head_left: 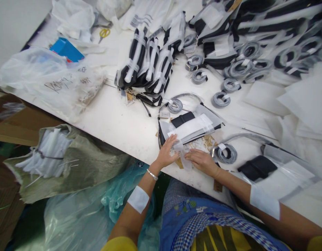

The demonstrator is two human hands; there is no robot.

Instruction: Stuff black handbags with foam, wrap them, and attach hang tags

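Note:
A clear-and-black bag lies flat in front of me, with a folded black piece and a white paper strip on top. The fingers of my left hand are stretched out over the near edge of the paper, thumb apart. My right hand pinches a translucent strip that hangs over the bag's near side, between both hands. Tags with strings lie partly behind my right hand. A grey coiled strap sits right of it.
Another clear bag with a black piece lies at right. Banded black bundles, several grey coils and white sheets cover the table's far and right parts. Yellow-handled scissors lie far left. A sack of white rolls stands below the edge.

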